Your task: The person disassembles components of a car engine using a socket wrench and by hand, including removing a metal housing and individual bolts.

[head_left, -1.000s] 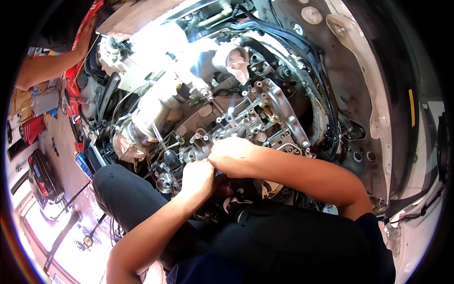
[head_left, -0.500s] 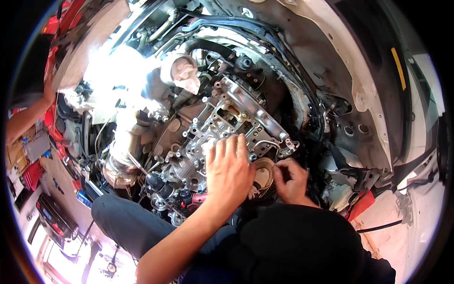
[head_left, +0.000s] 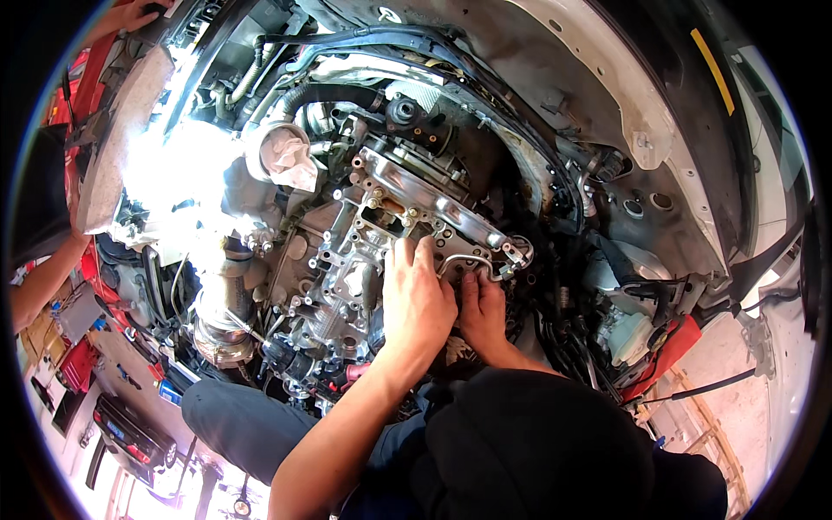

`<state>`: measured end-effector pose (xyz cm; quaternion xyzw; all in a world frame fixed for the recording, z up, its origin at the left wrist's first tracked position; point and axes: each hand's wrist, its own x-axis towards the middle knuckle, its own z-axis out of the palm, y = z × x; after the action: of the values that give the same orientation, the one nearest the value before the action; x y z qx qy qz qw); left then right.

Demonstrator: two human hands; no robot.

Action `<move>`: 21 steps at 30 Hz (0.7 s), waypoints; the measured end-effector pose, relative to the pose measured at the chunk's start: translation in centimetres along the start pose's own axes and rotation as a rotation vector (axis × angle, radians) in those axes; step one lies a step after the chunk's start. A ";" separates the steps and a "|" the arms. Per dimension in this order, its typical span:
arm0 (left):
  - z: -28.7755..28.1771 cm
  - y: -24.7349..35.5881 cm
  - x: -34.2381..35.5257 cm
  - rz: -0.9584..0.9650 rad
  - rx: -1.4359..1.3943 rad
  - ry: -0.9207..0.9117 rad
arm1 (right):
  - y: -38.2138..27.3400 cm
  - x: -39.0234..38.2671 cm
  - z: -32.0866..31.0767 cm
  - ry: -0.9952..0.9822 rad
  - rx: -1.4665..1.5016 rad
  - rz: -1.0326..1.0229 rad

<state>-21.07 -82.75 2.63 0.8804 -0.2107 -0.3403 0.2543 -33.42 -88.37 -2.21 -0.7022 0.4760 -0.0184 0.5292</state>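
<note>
A partly stripped car engine (head_left: 351, 290) of bare grey metal lies below my hands, with bolts and open holes across its top. My left hand (head_left: 419, 299) rests on it, fingers stretched forward over the metal and holding nothing that shows. Beside it, my right hand (head_left: 484, 314) reaches up with straight fingers, their tips at a thin curved metal pipe (head_left: 466, 258). Its thumb and palm side are hidden. Beyond the fingertips runs a long shiny metal cover (head_left: 438, 199). A red and black tool-like part (head_left: 351, 373) lies near my left forearm.
A round pipe mouth (head_left: 263, 156) stuffed with crumpled paper stands at the far left of the engine. Glaring lamp light (head_left: 178, 169) washes out the area beside it. Hoses and cables (head_left: 390, 39) run behind. Another person's forearm (head_left: 43, 282) shows at the left edge.
My right hand has moved from a round beige part, where its fingers were bent, up to the curved pipe near my left hand. The view has shifted. Another hand appears top left.
</note>
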 end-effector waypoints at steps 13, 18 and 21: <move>-0.2 -0.3 0.3 0.011 0.018 -0.018 | 1.0 0.3 -0.1 -0.064 -0.005 -0.152; -0.2 -0.4 0.4 0.039 0.015 -0.035 | 1.5 -0.2 -0.4 -0.119 0.188 0.161; -0.1 0.0 0.3 0.035 0.038 -0.043 | 1.2 -0.1 -0.9 -0.160 0.242 0.160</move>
<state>-20.79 -82.83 2.58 0.8737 -0.2378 -0.3508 0.2389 -34.72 -88.90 -2.71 -0.5922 0.4810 0.0227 0.6460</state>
